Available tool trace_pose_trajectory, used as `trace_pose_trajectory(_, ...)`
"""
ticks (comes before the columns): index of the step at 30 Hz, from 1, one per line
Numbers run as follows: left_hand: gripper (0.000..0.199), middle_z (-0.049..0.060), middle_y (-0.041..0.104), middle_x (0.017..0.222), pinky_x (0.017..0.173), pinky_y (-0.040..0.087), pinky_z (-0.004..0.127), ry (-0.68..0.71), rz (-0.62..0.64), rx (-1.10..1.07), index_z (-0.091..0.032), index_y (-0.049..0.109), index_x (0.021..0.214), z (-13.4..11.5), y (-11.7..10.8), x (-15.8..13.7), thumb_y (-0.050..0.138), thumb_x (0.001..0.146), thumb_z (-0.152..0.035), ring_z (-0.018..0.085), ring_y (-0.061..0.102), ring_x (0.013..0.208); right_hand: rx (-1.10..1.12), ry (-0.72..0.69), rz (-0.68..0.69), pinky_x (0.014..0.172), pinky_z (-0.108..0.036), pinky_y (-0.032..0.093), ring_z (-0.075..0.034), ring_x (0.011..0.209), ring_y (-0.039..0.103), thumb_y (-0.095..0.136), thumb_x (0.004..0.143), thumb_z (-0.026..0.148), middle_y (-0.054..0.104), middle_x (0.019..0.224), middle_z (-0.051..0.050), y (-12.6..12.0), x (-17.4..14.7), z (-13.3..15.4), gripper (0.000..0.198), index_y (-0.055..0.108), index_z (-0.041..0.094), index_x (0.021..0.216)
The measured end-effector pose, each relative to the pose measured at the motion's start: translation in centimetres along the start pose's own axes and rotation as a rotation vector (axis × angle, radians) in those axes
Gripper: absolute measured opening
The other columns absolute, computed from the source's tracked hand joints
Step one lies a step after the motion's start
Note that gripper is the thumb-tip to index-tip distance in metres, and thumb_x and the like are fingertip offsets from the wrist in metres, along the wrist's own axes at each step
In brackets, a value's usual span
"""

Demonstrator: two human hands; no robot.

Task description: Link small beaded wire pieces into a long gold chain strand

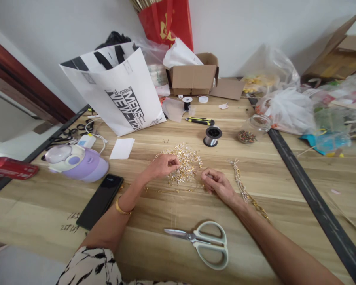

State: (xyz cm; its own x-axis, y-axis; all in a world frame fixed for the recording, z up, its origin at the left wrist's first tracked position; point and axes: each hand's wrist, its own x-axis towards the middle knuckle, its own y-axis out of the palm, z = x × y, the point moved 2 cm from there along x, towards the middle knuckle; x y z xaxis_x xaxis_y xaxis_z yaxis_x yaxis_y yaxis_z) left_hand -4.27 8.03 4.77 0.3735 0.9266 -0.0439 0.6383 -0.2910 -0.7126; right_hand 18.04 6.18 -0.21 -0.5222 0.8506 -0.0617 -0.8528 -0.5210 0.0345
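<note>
A loose pile of small gold and clear beads lies on the wooden table. My left hand is over the pile's left side, thumb and fingers pinched together; whatever is between them is too small to make out. Right of the pile, my right hand has its fingertips closed at the end of a thin beaded strand, which runs leftward in front of the pile. Beyond my right wrist lie several finished-looking silver and gold chains. Scissors with pale green handles rest nearer to me.
A wire spool, a box cutter and a glass jar of beads stand behind the pile. At left are a phone, a purple bottle and a white bag. Plastic bags crowd the right.
</note>
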Motion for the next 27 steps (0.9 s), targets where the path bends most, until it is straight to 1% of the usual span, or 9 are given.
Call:
trace_pose_trajectory(4, 0.011, 0.002, 0.066, 0.072, 0.062, 0.043, 0.02, 0.008, 0.0, -0.059, -0.012, 0.063, 0.072, 0.2, -0.1, 0.1, 0.057, 0.077, -0.02, 0.01, 0.057, 0.064, 0.021, -0.008, 0.004, 0.041, -0.02, 0.029, -0.007, 0.041, 0.037, 0.055, 0.083, 0.045, 0.042, 0.049, 0.006, 0.0, 0.0, -0.1, 0.03, 0.051, 0.017, 0.072)
trace_pose_trajectory(7, 0.01, 0.002, 0.066, 0.071, 0.06, 0.043, 0.02, -0.002, 0.0, -0.062, -0.012, 0.064, 0.073, 0.6, -0.3, 0.1, 0.058, 0.076, -0.02, 0.01, 0.057, 0.063, 0.027, -0.007, 0.007, 0.041, -0.02, 0.03, -0.007, 0.041, 0.037, 0.056, 0.082, 0.047, 0.041, 0.049, 0.007, 0.1, 0.0, 0.0, 0.032, 0.049, 0.017, 0.071)
trace_pose_trajectory(10, 0.009, 0.002, 0.066, 0.069, 0.058, 0.043, 0.02, -0.028, 0.041, -0.04, -0.013, 0.065, 0.075, 1.1, -0.4, 0.1, 0.059, 0.075, -0.02, 0.011, 0.057, 0.062, 0.022, -0.015, 0.006, 0.041, -0.02, 0.03, -0.007, 0.041, 0.037, 0.056, 0.082, 0.047, 0.04, 0.048, 0.007, 0.1, 0.1, 0.1, 0.033, 0.049, 0.017, 0.07)
trace_pose_trajectory(12, 0.009, 0.001, 0.066, 0.07, 0.059, 0.043, 0.021, -0.026, 0.067, 0.0, -0.014, 0.065, 0.077, 1.3, -0.2, 0.1, 0.059, 0.074, -0.019, 0.011, 0.058, 0.062, 0.021, -0.014, 0.004, 0.041, -0.02, 0.029, -0.007, 0.041, 0.037, 0.056, 0.082, 0.047, 0.04, 0.048, 0.006, 0.1, 0.0, 0.1, 0.032, 0.05, 0.017, 0.07)
trace_pose_trajectory(14, 0.009, 0.002, 0.066, 0.075, 0.064, 0.044, 0.023, 0.004, 0.045, 0.083, -0.015, 0.066, 0.079, 1.4, 0.0, 0.1, 0.059, 0.074, -0.017, 0.012, 0.058, 0.068, 0.018, -0.007, 0.003, 0.041, -0.02, 0.029, -0.007, 0.041, 0.036, 0.055, 0.082, 0.047, 0.04, 0.049, 0.006, 0.1, 0.0, 0.1, 0.032, 0.05, 0.017, 0.071)
trace_pose_trajectory(17, 0.009, 0.003, 0.064, 0.083, 0.074, 0.043, 0.027, 0.087, -0.019, 0.221, -0.018, 0.067, 0.08, 1.0, 0.6, 0.1, 0.061, 0.074, -0.017, 0.016, 0.057, 0.081, 0.021, -0.007, 0.003, 0.042, -0.02, 0.03, -0.007, 0.041, 0.037, 0.056, 0.082, 0.047, 0.04, 0.049, 0.006, 0.1, 0.1, 0.0, 0.032, 0.049, 0.018, 0.071)
trace_pose_trajectory(19, 0.009, 0.004, 0.063, 0.084, 0.078, 0.042, 0.028, 0.139, 0.001, 0.275, -0.018, 0.068, 0.081, 0.6, 1.2, 0.1, 0.061, 0.075, -0.019, 0.018, 0.055, 0.085, 0.022, -0.006, 0.006, 0.042, -0.02, 0.03, -0.007, 0.041, 0.037, 0.056, 0.082, 0.048, 0.04, 0.049, 0.006, 0.1, 0.1, 0.0, 0.033, 0.049, 0.018, 0.071)
trace_pose_trajectory(23, 0.009, 0.004, 0.063, 0.083, 0.078, 0.04, 0.028, 0.191, 0.085, 0.359, -0.019, 0.067, 0.082, -0.2, 2.3, 0.0, 0.058, 0.079, -0.022, 0.019, 0.054, 0.084, 0.025, -0.005, 0.005, 0.041, -0.02, 0.03, -0.007, 0.041, 0.037, 0.056, 0.082, 0.048, 0.04, 0.049, 0.007, 0.1, 0.0, 0.1, 0.033, 0.049, 0.017, 0.072)
trace_pose_trajectory(27, 0.014, 0.004, 0.063, 0.081, 0.076, 0.039, 0.028, 0.177, 0.083, 0.364, -0.018, 0.064, 0.078, -0.4, 2.2, -0.1, 0.051, 0.083, -0.02, 0.018, 0.055, 0.082, 0.034, -0.003, 0.01, 0.041, -0.02, 0.029, -0.007, 0.041, 0.037, 0.056, 0.081, 0.048, 0.04, 0.049, 0.007, 0.1, 0.0, 0.2, 0.033, 0.05, 0.017, 0.073)
